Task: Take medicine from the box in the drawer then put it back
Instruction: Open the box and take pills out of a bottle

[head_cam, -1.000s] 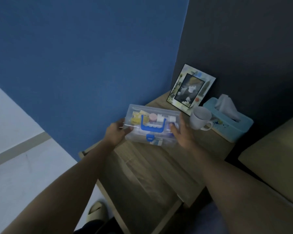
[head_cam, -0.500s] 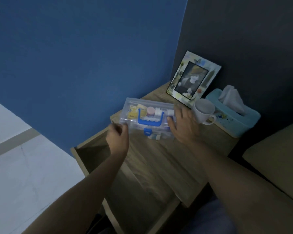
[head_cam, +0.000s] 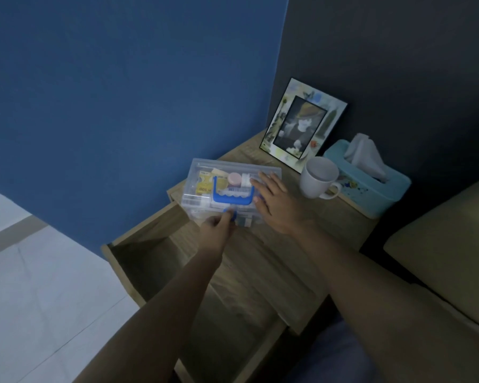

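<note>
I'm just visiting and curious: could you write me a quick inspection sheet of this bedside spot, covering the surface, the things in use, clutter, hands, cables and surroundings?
Surface: wooden nightstand top, drawer below pulled open.
Job's things: clear medicine box with blue handle, lid closed, standing on the top.
Clutter: white mug, tissue box, picture frame.
Hands: left hand pinching the blue latch at the box front; right hand flat on the lid.
Cables: nothing seen.
Surroundings: blue wall, dark wall, pale floor, cushion to the right.
</note>
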Demonstrator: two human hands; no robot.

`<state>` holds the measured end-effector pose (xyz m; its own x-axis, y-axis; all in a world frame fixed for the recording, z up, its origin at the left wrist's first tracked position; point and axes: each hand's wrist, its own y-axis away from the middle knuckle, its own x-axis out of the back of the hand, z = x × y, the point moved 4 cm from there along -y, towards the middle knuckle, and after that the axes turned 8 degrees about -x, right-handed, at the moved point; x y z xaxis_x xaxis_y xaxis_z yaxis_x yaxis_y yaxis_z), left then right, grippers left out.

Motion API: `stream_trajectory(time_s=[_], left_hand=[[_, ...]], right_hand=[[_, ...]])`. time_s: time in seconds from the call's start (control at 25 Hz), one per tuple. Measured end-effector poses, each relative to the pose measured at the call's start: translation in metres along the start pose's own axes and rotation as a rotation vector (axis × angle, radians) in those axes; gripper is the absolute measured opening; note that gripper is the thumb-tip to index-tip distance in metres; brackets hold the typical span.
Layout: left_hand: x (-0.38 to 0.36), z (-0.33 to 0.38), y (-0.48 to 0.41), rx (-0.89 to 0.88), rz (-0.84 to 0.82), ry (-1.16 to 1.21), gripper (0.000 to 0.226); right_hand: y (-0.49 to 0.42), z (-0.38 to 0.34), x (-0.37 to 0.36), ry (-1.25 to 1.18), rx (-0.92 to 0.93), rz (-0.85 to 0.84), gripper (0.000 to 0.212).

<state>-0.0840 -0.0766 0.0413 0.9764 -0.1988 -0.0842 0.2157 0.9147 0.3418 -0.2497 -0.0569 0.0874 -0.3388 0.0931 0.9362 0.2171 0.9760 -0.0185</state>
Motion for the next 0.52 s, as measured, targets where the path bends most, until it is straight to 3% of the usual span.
stream_trajectory(time_s=[0.28, 0.52], left_hand=[[-0.002, 0.009, -0.006, 0.063, -0.046, 0.029, 0.019], [0.000, 0.008, -0.006, 0.119, 0.043, 0.024, 0.010]], right_hand=[[-0.002, 0.002, -0.002, 0.007, 0.006, -0.024, 0.048], [-0.003, 0.002, -0.002, -0.002, 0.001, -0.043, 0.049]])
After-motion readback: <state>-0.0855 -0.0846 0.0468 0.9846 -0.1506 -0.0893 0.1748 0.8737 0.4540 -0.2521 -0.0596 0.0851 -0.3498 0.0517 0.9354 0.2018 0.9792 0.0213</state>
